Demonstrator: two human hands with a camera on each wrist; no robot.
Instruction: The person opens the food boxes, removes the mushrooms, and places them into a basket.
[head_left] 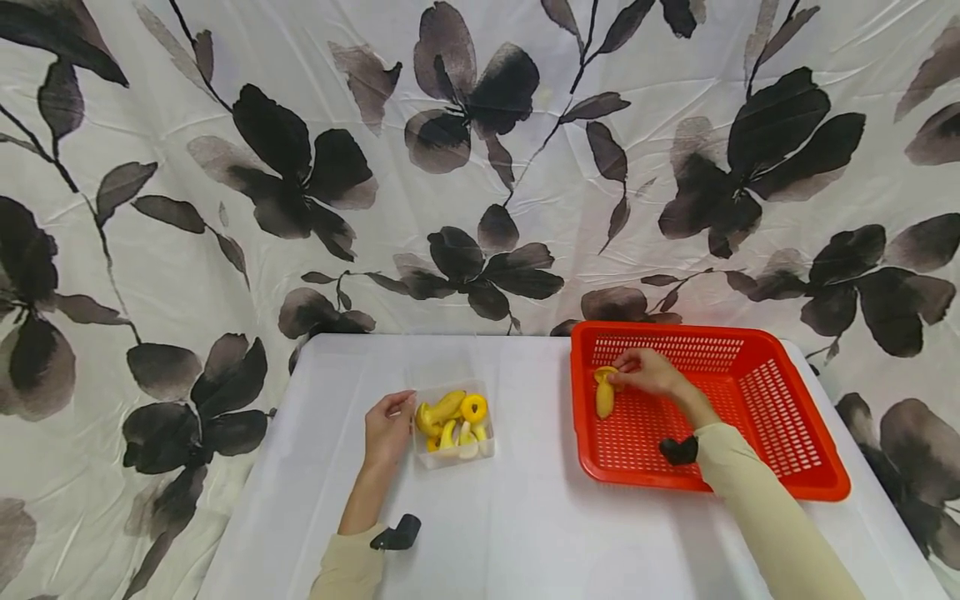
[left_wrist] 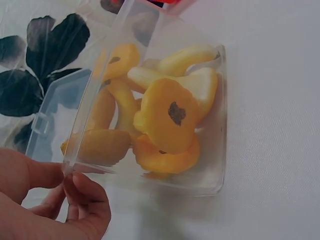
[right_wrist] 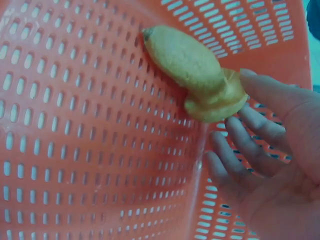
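My left hand (head_left: 388, 429) pinches the left edge of a clear plastic box (left_wrist: 223, 150) between thumb and fingers. Several yellow mushroom-shaped pieces (left_wrist: 172, 115), some with dark patches, lie heaped in it. Its lid (left_wrist: 60, 107) hangs open beyond the hand in the left wrist view. Over in the red basket (head_left: 660, 330), my right hand (head_left: 651, 372) holds one yellow mushroom (right_wrist: 182, 57) by its cap edge, with the thumb on one side. The stem points away from the hand and is close to the perforated basket floor; whether it touches is unclear.
Both containers stand on a white table (head_left: 528, 500), the box left of the basket with a gap between. A floral cloth (head_left: 480, 192) hangs behind the table. Each wrist carries a black camera (head_left: 397, 533).
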